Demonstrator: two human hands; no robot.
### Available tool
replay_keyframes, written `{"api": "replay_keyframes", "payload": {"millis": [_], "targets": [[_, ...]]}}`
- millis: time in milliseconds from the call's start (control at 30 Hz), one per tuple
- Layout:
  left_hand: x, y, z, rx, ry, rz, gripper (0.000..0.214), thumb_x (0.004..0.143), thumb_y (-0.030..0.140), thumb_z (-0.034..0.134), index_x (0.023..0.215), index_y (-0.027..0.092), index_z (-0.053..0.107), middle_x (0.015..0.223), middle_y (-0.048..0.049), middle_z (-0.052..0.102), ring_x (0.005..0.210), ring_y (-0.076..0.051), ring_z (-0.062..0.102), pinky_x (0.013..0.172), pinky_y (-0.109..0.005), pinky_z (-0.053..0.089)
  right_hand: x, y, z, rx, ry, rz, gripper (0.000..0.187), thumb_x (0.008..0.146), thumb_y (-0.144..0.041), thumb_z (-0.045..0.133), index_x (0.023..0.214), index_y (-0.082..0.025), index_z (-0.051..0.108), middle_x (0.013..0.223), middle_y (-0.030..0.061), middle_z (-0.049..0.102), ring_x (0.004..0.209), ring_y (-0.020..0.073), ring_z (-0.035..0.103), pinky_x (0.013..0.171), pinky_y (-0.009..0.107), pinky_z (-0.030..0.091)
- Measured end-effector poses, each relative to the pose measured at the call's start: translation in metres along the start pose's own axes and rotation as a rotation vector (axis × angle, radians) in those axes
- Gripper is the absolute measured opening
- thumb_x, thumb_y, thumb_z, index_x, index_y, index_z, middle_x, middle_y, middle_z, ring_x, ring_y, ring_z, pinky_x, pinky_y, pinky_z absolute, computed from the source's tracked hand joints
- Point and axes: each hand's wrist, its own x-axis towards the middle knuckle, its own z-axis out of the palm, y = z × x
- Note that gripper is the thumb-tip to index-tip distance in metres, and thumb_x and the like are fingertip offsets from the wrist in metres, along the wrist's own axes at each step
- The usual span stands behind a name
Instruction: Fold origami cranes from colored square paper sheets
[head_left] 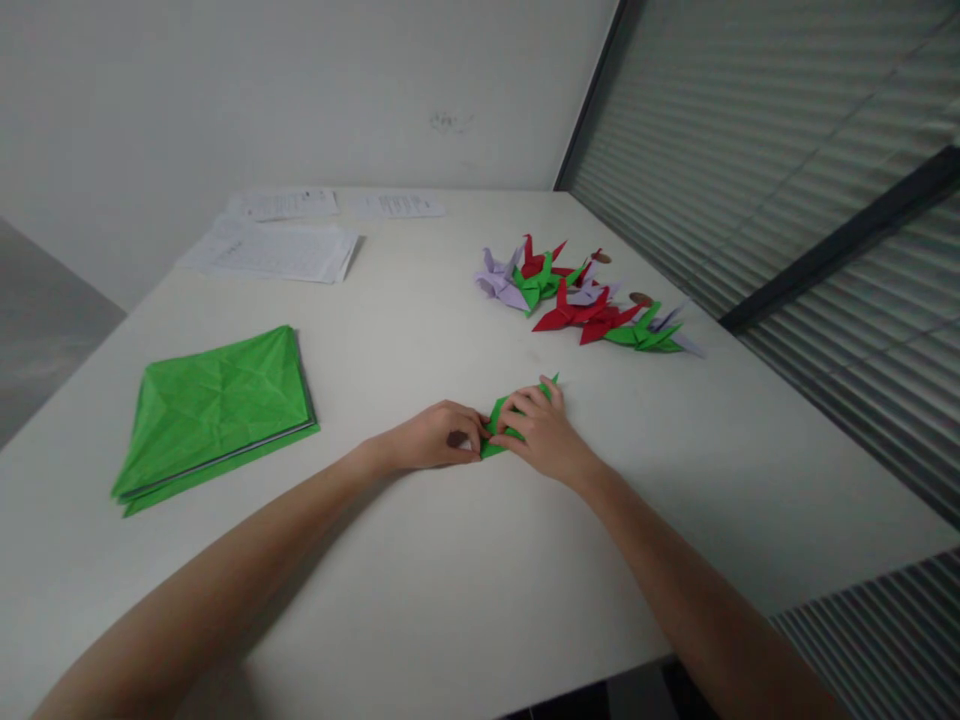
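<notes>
A small folded piece of green origami paper [496, 412] lies on the white table between my hands. My left hand [446, 435] pinches its left corner, with thumb and fingertips together. Over the paper's right part rests my right hand [540, 425], its fingers bent and spread across the paper, pressing it to the table. A pointed green tip sticks out beyond the right fingers. Much of the paper is hidden under that hand.
A stack of creased green paper sheets [225, 400] lies at the left. Several folded paper cranes in red [574, 312], green [646, 332] and lilac [501, 280] sit at the back right. Printed papers [281, 252] lie at the back left. Window blinds [780, 150] border the right side.
</notes>
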Motion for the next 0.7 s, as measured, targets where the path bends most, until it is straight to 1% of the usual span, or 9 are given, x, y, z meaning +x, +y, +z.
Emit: {"api": "replay_keyframes", "payload": {"millis": [67,133,267,367,467,600,700], "targets": [[0.0,0.002,-0.001,0.021,-0.013,0.032,0.013,0.086,0.021,0.063,0.094,0.016,0.072,0.095,-0.0099,0.071,0.092,-0.016,0.066,0.086,-0.029,0.049,0.0,0.001,-0.001,-0.008,-0.002,0.011,0.017,0.089,-0.038,0.063,0.081,-0.024,0.067,0.095,0.0028,0.065,0.103,0.0243,0.051,0.111,0.057,0.016],[-0.001,0.005,-0.001,0.072,-0.017,0.064,0.017,0.085,0.019,0.061,0.098,0.017,0.073,0.096,-0.0096,0.07,0.094,-0.017,0.065,0.089,-0.03,0.049,0.0,0.001,-0.001,-0.022,-0.007,0.03,0.017,0.087,-0.04,0.064,0.082,-0.024,0.067,0.096,0.0034,0.064,0.104,0.0252,0.05,0.111,0.058,0.016],[-0.004,0.01,0.001,0.259,-0.018,0.063,0.019,0.077,0.016,0.064,0.091,0.021,0.075,0.098,-0.0072,0.068,0.1,-0.02,0.062,0.096,-0.036,0.045,0.001,0.004,-0.003,-0.058,0.0,0.058,0.018,0.086,-0.042,0.065,0.082,-0.024,0.067,0.099,0.0054,0.063,0.106,0.0273,0.048,0.111,0.059,0.018],[-0.006,0.013,0.002,0.335,-0.018,0.059,0.019,0.072,0.015,0.065,0.088,0.021,0.074,0.099,-0.0063,0.066,0.102,-0.021,0.061,0.099,-0.039,0.042,0.001,0.011,-0.002,-0.077,0.023,0.079,0.02,0.085,-0.043,0.066,0.08,-0.024,0.066,0.102,0.0064,0.061,0.11,0.0285,0.046,0.112,0.06,0.017],[-0.007,0.014,0.003,0.373,-0.024,0.069,0.016,0.073,0.016,0.064,0.086,0.021,0.073,0.101,-0.0062,0.065,0.104,-0.021,0.06,0.1,-0.039,0.042,0.001,0.019,-0.001,-0.083,0.045,0.099,0.019,0.086,-0.041,0.065,0.078,-0.024,0.065,0.106,0.0072,0.06,0.114,0.0295,0.044,0.112,0.062,0.017],[-0.007,0.018,0.006,0.455,-0.03,0.118,0.015,0.076,0.019,0.062,0.088,0.02,0.07,0.101,-0.0071,0.064,0.111,-0.023,0.058,0.102,-0.041,0.041,0.001,0.026,0.003,-0.086,0.038,0.102,0.018,0.086,-0.04,0.064,0.079,-0.024,0.064,0.109,0.0078,0.059,0.117,0.0302,0.043,0.112,0.064,0.016],[-0.006,0.024,0.011,0.566,-0.052,0.12,0.012,0.082,0.021,0.056,0.087,0.017,0.067,0.098,-0.0091,0.064,0.106,-0.023,0.06,0.101,-0.041,0.043,0.0,0.027,0.005,-0.088,0.037,0.101,0.021,0.088,-0.042,0.061,0.079,-0.023,0.063,0.112,0.0086,0.058,0.119,0.0304,0.042,0.112,0.064,0.016]]}}
